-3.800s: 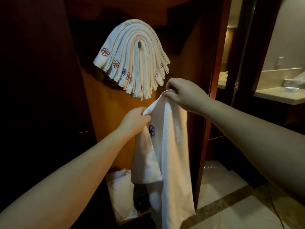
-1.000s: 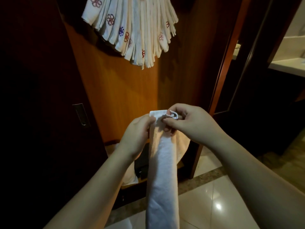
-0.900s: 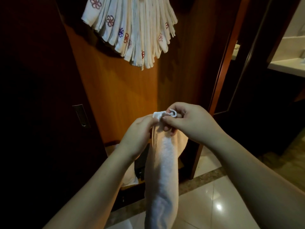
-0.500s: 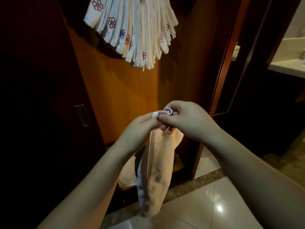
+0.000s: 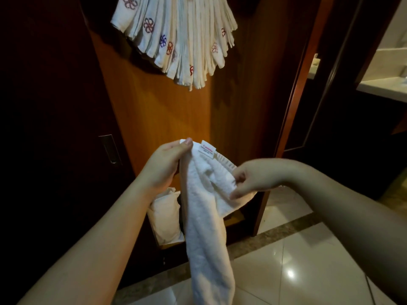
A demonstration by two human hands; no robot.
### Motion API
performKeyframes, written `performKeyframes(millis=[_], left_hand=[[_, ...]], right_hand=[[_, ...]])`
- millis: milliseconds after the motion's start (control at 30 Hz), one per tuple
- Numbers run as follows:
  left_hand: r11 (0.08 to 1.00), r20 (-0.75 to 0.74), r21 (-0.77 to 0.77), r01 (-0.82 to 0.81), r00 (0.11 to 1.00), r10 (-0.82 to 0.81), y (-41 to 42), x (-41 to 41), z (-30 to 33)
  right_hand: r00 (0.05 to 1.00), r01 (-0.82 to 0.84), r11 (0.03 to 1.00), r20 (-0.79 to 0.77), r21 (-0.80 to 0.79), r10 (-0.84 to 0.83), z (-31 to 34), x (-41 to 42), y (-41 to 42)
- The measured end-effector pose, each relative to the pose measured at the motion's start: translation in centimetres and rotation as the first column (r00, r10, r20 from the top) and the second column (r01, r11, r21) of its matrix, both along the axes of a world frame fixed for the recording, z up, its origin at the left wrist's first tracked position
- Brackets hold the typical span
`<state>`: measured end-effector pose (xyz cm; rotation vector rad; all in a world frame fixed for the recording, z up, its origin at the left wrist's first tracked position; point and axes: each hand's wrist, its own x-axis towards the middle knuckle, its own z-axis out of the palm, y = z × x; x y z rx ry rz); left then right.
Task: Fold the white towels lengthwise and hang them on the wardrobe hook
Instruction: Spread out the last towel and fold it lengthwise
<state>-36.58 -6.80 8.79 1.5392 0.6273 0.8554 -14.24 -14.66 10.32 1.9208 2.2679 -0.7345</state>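
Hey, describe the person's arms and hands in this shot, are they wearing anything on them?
Both forearms are bare as far as the frame shows: no sleeves, gloves, watch, bracelets or rings visible. The left hand and right hand are uncovered, with short, unpainted nails where the fingers show them. The dim light may hide small details.

The scene is dim and warm, and the far left falls into near black. A bright spot of glare sits on the glossy pale floor tile (image 5: pixel 290 273). The white terry towel (image 5: pixel 207 216) is sharp; wide-angle bending curves the frame edges.
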Motion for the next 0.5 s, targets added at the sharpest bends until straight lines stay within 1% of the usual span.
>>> performKeyframes(millis=[33,100,167,200,233,267,300,333,367,400,433,467,500], left_hand=[[1.000,-0.012,0.011,0.000,1.000,0.000,0.2,-0.2,0.1],[0.998,-0.056,0.055,-0.027,0.998,0.030,0.5,-0.8,0.1],[0.986,-0.153,0.151,-0.063,0.984,0.087,0.7,-1.5,0.0],[0.971,-0.232,0.227,-0.072,0.965,0.125,0.8,-1.9,-0.1],[0.950,-0.311,0.305,-0.072,0.935,0.171,0.7,-2.1,-0.2],[0.928,-0.354,0.363,-0.079,0.910,0.216,0.5,-2.3,-0.2],[0.916,-0.353,0.388,-0.104,0.901,0.252,0.3,-2.4,-0.1],[0.910,-0.323,0.390,-0.142,0.904,0.280,0.0,-2.5,0.2],[0.908,-0.283,0.376,-0.185,0.910,0.303,-0.3,-2.6,0.7],[0.908,-0.251,0.356,-0.219,0.914,0.319,-0.6,-2.7,1.2],[0.909,-0.230,0.340,-0.242,0.916,0.330,-0.8,-2.8,1.6],[0.909,-0.221,0.332,-0.252,0.916,0.335,-1.1,-2.8,2.0],[0.910,-0.221,0.329,-0.253,0.916,0.335,-1.4,-2.7,2.2]], right_hand=[[1.000,0.004,0.999,0.023,-0.037,-0.003,-1.0,0.5,0.2],[0.993,0.031,0.996,0.115,-0.085,-0.021,-2.5,2.0,0.7],[0.981,0.079,0.995,0.184,-0.068,-0.065,-2.8,4.1,0.6],[0.972,0.086,0.996,0.220,-0.030,-0.077,-2.3,5.1,0.4],[0.959,0.059,0.998,0.274,0.032,-0.066,-1.6,6.1,0.2],[0.946,0.009,0.993,0.320,0.117,-0.046,-0.5,6.9,0.0],[0.945,-0.037,0.975,0.325,0.220,-0.037,0.7,7.5,-0.3],[0.963,-0.050,0.941,0.266,0.334,-0.043,2.1,7.9,-0.7],[0.988,-0.014,0.899,0.142,0.438,-0.054,3.4,8.1,-1.3],[0.999,0.050,0.862,-0.019,0.505,-0.047,4.4,8.2,-1.8],[0.988,0.109,0.841,-0.152,0.531,-0.032,4.8,8.1,-2.2],[0.972,0.146,0.836,-0.236,0.528,-0.021,4.7,7.9,-2.5],[0.959,0.167,0.843,-0.283,0.511,-0.019,4.2,7.9,-2.7]])
